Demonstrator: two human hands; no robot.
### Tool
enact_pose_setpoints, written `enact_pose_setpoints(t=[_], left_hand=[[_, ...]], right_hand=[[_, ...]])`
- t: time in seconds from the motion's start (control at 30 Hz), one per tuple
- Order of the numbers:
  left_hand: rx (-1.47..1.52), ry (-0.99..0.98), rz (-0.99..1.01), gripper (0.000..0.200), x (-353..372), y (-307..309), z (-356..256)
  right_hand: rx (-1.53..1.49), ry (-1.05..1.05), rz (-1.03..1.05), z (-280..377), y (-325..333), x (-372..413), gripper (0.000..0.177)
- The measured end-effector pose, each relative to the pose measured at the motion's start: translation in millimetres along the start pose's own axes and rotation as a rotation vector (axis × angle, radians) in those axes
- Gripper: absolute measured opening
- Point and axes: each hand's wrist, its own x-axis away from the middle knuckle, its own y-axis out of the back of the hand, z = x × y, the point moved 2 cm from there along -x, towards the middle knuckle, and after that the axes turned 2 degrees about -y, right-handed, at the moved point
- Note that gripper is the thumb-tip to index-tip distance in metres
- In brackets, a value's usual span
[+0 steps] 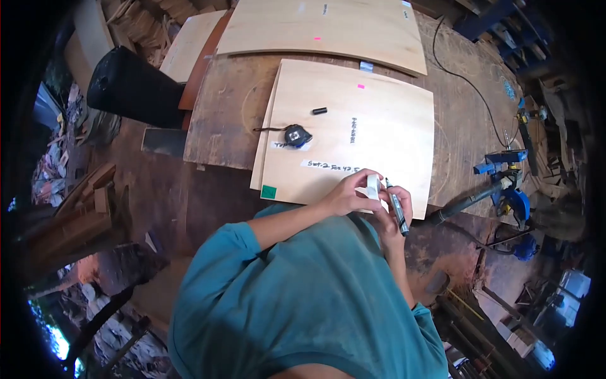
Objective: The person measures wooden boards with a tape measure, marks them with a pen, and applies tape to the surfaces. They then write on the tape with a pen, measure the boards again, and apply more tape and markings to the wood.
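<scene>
My left hand has its fingers closed around a roll of white tape. Close beside it, my right hand grips an uncapped marker, and its fingertips come near the tape roll. Both hands are over the near edge of a light plywood panel. A strip of white tape with handwriting is stuck on the panel just beyond my left hand. Farther up lie a black tape measure and a black marker cap.
The panel lies on a worn wooden table, with a larger plywood sheet behind it. A blue power tool and a black cable are on the right. At left stands a black box-shaped object.
</scene>
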Motion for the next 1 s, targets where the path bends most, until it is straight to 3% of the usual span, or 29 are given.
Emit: enact_pose_setpoints(t=[0.2,0.37,0.5,0.57,0.67,0.73,0.8,0.87,0.9,1.0], left_hand=[[0.047,0.053,0.056,0.058,10,5,-9],[0.298,0.311,-0.045,0.052,20,17,-18],[0.325,0.287,-0.033,0.051,24,24,-25],[0.49,0.309,-0.058,0.045,26,31,-27],[0.422,0.28,-0.077,0.04,24,55,-35],[0.289,0.164,-0.044,0.038,23,75,-43],[-0.561,-0.284,-0.358,0.043,30,102,-66],[-1.328,-0.508,-0.523,0.058,37,130,-85],[-1.45,-0.428,-0.563,0.072,36,143,-88],[-1.539,-0.335,-0.487,0.077,34,174,-80]], right_hand=[[-0.117,-0.047,-0.018,-11,-4,15,0.046],[-0.019,-0.035,0.014,-7,-20,7,0.046],[0.02,0.017,0.066,-4,-29,-3,0.046],[0.045,-0.028,0.099,3,-38,-5,0.046],[0.096,-0.006,0.156,0,-48,-11,0.047],[0.073,-0.058,0.141,5,-54,-13,0.047],[0.154,0.144,0.12,6,-53,-21,0.046],[0.154,0.183,0.104,11,-56,-31,0.043],[0.237,0.162,0.044,11,-57,-36,0.042],[0.318,0.168,-0.031,-6,-52,-57,0.041]])
